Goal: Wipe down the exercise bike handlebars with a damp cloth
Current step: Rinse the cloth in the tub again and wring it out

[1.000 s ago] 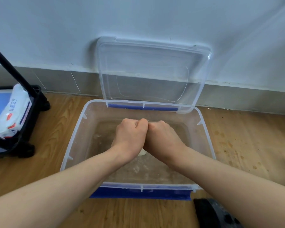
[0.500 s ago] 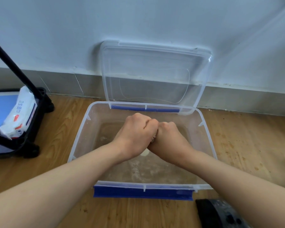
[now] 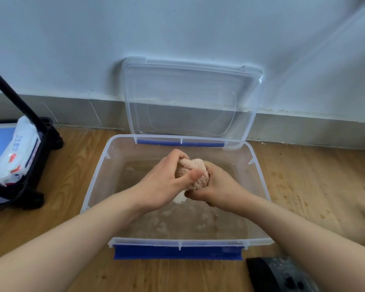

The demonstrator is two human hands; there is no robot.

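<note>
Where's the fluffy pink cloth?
Middle of the head view: the cloth is bunched between the left hand and right hand, above the clear tub.

— Position of the hands?
— Both forearms reached over the near rim of the tub (image 3: 178,242). The left hand (image 3: 162,184) and right hand (image 3: 219,189) met above its middle.
— Grip?
— Each hand's fingers curled round the cloth (image 3: 195,171), with the left thumb pressed on top.
</note>
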